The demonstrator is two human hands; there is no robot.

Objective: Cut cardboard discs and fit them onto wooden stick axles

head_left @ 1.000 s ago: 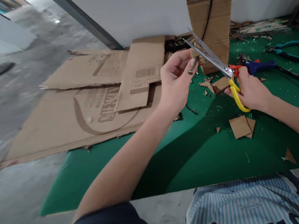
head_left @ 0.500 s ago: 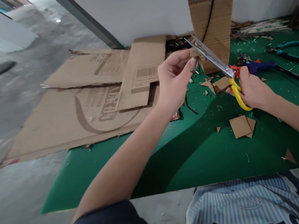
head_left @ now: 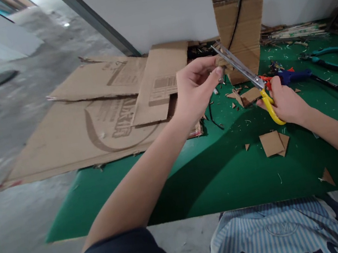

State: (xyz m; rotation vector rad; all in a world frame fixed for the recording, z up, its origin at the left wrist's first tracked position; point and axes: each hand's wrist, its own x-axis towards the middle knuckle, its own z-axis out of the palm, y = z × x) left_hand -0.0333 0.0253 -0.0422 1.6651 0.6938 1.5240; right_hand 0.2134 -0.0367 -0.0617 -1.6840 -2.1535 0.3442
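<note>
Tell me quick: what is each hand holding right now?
Left hand: shut on a small cardboard piece.
Right hand: shut on yellow-handled scissors.

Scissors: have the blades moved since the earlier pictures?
Yes. The scissors blades have closed, and their tips now sit lower against the upright cardboard box than before.

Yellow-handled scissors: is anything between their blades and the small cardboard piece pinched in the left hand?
Nothing visible does. The yellow-handled steel scissors, gripped in the right hand, have their blades right at the small brown cardboard piece pinched by the left hand. That hand's fingertips sit close beside the blades, not between.
</note>
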